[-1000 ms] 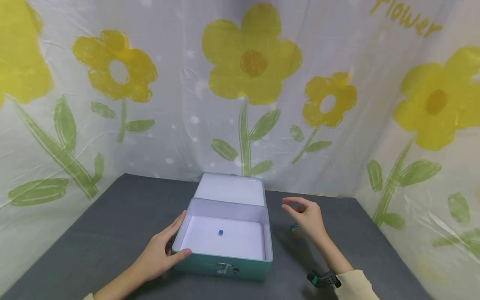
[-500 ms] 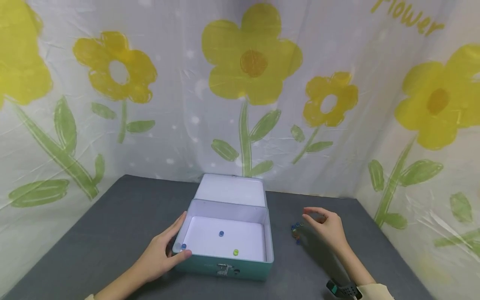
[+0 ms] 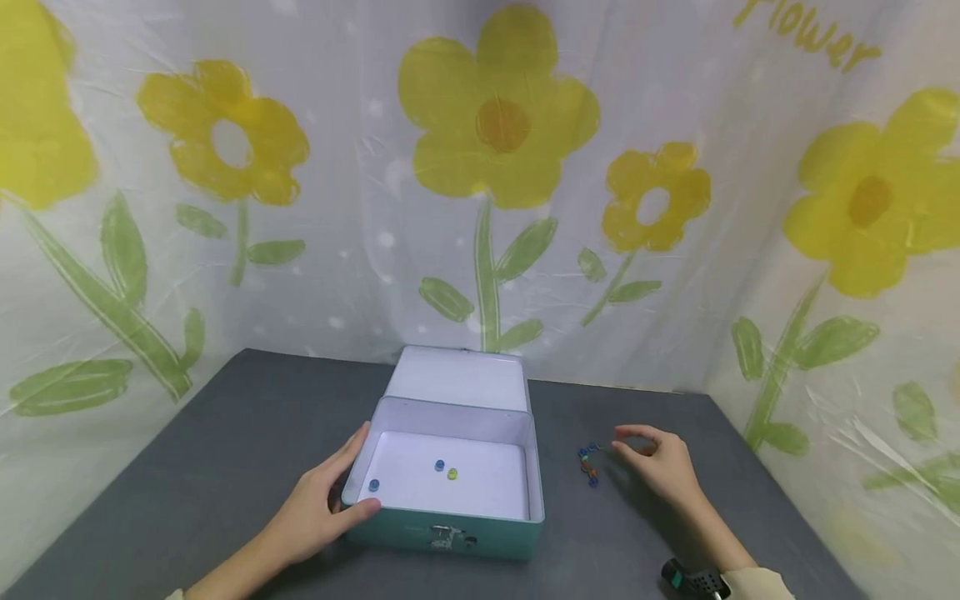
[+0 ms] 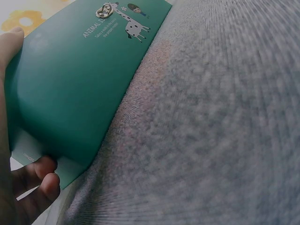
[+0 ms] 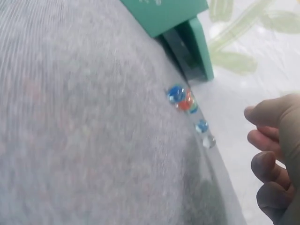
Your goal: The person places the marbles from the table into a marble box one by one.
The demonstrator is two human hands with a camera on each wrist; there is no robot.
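Head view: a green tin box [image 3: 405, 530] stands about midway across a dark desk [image 3: 292, 417], its long axis apparently running left to right, nearly parallel to the desk's far edge; its lid [image 3: 459, 377] lies back toward that edge and its clasp faces the person. Where one blue marble shows in the box a second ago, three marbles now do: a blue marble [image 3: 440, 465] near the middle, a yellow-green marble [image 3: 452, 474] just beside it, shifted from the front wall, and a second blue marble [image 3: 374, 485] by the front left corner. So part of the set is in; a row of marbles [image 3: 583, 454] remains outside, between the box and the desk's right edge, running roughly front to back and hooking right at its far end. The right hand [image 3: 660, 463] has moved right, beside that hook. Left wrist view: the left hand [image 4: 29, 180] grips the box's front left corner. Right wrist view: the right hand's fingers curl loosely, apart from the marbles, holding nothing visible; round marbles point no particular way.
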